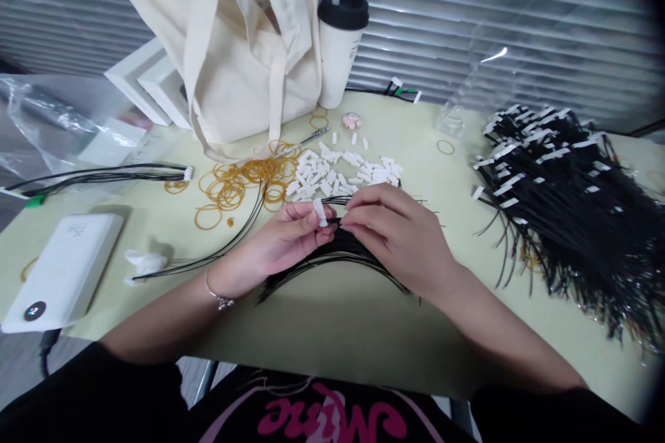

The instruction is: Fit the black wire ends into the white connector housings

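Between the thumb and fingers of my left hand (291,235) is a small white connector housing (320,212), tilted nearly upright. My right hand (397,235) pinches a thin black wire (334,221) close against the side of that housing. Whether the wire tip sits inside the housing is too small to tell. Beneath both hands lies a bundle of black wires (332,259), curving across the table. Just beyond my fingers is a loose pile of white connector housings (332,173). Tan rubber bands (244,180) lie heaped beyond my left hand.
A canvas bag (249,69) and a lidded cup with a straw (340,48) stand at the back. On the right lies a large heap of black wires with white connectors (571,221). A white power bank (67,270) is at the left, near a plastic bag (46,131).
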### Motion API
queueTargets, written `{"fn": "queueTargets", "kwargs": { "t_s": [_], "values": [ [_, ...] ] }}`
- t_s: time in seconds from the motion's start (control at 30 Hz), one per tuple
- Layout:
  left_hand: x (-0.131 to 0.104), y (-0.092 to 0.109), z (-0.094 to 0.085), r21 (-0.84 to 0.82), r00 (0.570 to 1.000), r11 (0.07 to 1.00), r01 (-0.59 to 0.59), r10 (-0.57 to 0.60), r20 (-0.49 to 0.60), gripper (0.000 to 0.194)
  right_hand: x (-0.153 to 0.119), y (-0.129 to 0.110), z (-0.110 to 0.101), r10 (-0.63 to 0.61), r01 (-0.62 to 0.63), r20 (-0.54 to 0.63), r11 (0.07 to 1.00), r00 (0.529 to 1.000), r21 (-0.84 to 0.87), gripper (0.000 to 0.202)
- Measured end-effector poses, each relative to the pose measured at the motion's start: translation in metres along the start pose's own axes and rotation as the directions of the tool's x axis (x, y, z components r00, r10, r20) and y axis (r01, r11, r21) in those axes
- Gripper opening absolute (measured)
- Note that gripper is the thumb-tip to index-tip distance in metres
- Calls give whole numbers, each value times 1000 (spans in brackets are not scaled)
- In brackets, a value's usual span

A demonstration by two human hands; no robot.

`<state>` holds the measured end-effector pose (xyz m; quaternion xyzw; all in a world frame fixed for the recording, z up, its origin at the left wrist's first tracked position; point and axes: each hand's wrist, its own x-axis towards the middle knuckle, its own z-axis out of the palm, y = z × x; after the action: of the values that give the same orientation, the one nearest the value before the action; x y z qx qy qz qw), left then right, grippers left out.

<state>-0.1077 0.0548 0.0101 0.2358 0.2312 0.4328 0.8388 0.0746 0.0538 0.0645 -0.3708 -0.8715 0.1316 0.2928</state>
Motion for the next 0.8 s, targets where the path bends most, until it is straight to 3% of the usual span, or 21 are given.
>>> {"fn": "queueTargets", "kwargs": {
  "t_s": [0.43, 0.63, 0.8],
  "values": [
    [1, -3, -2, -75, 1000, 997, -7, 5, -28, 19, 0, 6, 13, -161, 137, -68, 954, 985, -267, 11],
    [0, -4, -3, -71, 999, 997, -13, 10, -34, 20, 1, 7, 17, 46, -53, -80, 994, 996, -94, 12],
    [1, -5, -5, -45, 999, 999, -17, 16, -33, 19, 1, 12, 23, -116, 102, -52, 971, 992, -218, 13]
  ]
}}
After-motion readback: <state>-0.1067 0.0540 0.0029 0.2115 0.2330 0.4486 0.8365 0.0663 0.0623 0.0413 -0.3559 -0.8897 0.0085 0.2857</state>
